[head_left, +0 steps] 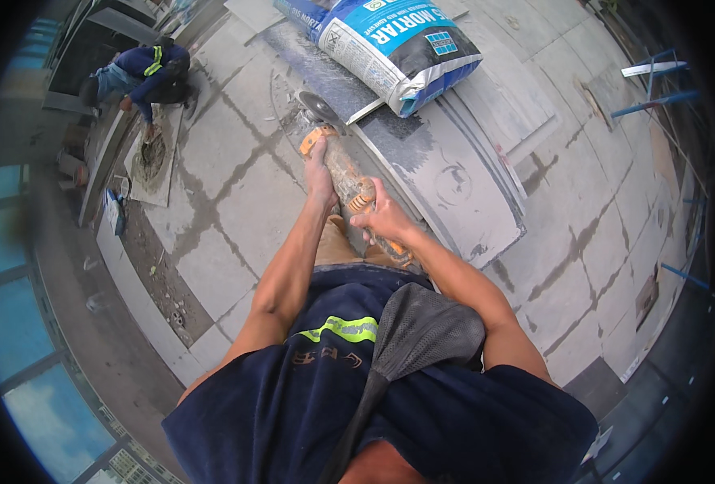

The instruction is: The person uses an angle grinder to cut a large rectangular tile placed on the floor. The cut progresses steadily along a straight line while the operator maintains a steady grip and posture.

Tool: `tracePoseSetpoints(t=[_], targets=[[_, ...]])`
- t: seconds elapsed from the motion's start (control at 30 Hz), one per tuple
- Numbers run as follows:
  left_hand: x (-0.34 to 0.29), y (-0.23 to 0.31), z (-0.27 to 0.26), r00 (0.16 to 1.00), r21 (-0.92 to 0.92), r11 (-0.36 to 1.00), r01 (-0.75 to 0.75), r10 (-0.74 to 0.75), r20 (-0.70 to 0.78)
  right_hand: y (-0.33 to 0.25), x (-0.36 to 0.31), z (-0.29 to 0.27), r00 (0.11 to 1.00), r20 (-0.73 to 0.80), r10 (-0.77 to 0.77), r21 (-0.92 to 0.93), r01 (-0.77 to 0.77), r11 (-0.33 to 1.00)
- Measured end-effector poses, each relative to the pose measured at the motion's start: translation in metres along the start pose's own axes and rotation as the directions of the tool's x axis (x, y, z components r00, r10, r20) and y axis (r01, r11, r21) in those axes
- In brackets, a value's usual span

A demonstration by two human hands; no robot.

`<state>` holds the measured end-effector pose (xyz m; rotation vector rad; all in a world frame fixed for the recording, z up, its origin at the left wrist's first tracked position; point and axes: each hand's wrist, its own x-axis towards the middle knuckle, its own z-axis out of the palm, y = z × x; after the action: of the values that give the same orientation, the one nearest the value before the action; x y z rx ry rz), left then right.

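Both hands hold an orange, dust-covered angle grinder in front of my body. My left hand is closed on its front part, just behind the orange guard. Farther back, my right hand wraps round the rear of the body. The dark round disc at the far end is by the edge of a dusty dark slab; whether they touch, I cannot tell. A full blue, white and black bag lies on the slabs just beyond the disc.
A grey slab with a dark patch lies to the right of the grinder. At the far left a crouching person reaches to a heap of wet mix on a board. Blue metal frames stand at the right, on the paved floor.
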<state>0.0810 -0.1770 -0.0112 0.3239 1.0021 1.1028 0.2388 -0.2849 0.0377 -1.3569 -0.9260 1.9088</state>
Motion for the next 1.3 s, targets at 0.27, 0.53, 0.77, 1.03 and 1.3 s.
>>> tracePoseSetpoints(t=[0.27, 0.53, 0.77, 1.03, 1.3], targets=[[0.01, -0.004, -0.007, 0.999, 0.021, 0.999, -0.035, 0.035, -0.008, 0.001, 0.004, 0.002, 0.999, 0.002, 0.044, 0.07, -0.044, 0.997], [0.003, -0.015, -0.008, 0.997, 0.019, 0.997, -0.077, 0.077, -0.004, 0.002, -0.01, -0.002, 1.0, 0.003, 0.026, 0.035, -0.026, 0.999], [0.005, -0.008, -0.008, 0.998, 0.041, 0.997, -0.066, 0.065, 0.006, 0.001, -0.002, -0.003, 1.0, 0.0, 0.019, 0.028, -0.019, 0.999], [0.012, -0.016, -0.009, 0.995, 0.002, 0.995, -0.095, 0.095, -0.024, 0.004, 0.001, -0.006, 1.0, 0.013, 0.01, 0.065, -0.011, 0.998], [0.026, -0.019, -0.014, 0.989, 0.081, 0.987, -0.137, 0.141, -0.05, -0.011, 0.002, -0.01, 0.996, 0.066, 0.06, 0.119, -0.067, 0.991]])
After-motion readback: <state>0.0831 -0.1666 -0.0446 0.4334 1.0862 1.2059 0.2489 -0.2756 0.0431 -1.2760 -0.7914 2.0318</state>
